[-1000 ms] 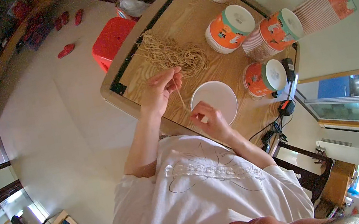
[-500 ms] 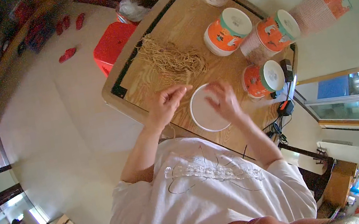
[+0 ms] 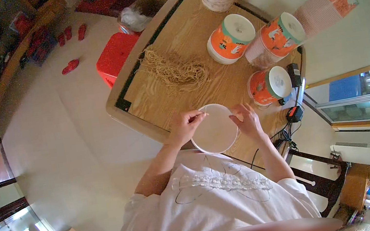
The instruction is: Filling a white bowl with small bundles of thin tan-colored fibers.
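The left hand is held at the left rim of the tub, its thumb and fingertips pressed together; whether a strand is pinched there cannot be told. The right hand is curled at the opposite rim, and whether the tub is gripped by it cannot be told either. The tub is framed between both hands. A second ago, a strand was stretched between them; half a second ago, the right hand was raised, blurred, over the tub. The twine is heaped on the table, beyond the left hand; orange cups are stacked beyond the right.
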Tool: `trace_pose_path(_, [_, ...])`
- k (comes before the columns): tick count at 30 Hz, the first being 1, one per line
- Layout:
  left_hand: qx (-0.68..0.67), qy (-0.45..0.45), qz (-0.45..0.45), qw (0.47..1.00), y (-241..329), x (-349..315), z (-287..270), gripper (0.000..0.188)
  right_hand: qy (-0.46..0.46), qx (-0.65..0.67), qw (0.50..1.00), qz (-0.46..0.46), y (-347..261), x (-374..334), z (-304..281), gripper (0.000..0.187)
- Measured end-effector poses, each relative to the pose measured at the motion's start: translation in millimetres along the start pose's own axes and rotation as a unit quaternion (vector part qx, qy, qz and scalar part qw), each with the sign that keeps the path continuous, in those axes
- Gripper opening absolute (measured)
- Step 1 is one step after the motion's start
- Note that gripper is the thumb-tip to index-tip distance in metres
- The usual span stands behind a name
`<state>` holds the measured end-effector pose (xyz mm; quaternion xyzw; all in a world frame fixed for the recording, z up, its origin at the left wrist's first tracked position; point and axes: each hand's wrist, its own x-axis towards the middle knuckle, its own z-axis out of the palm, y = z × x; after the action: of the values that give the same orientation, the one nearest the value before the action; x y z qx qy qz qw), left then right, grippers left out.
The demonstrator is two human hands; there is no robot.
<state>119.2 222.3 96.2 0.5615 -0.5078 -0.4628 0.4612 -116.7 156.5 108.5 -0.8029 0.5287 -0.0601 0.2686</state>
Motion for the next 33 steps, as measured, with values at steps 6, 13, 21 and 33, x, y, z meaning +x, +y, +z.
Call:
trace_pose_path(6, [-0.055,-0.086,-0.051,0.993,10.2,3.9,18.2,0.015,-0.101,0.503,0.857,-0.056,-55.5,8.0,-19.2,0.033])
trace_pose_path(13, [-0.091,-0.042,-0.027,0.995,-24.1,7.0,34.4,0.014,-0.107,0.403,0.909,-0.009,-29.1,20.7,6.9,0.013])
trace_pose_path(21, [-0.015,-0.002,-0.030,0.999,-15.2,10.3,35.9,0.017,-0.018,0.281,0.959,-0.027,-36.9,20.5,7.4,0.024])
trace_pose_path(33, [-0.062,0.043,-0.037,0.996,-25.5,13.7,46.5,0.021,0.018,0.413,0.910,-0.030,-28.5,24.0,5.7,0.017])
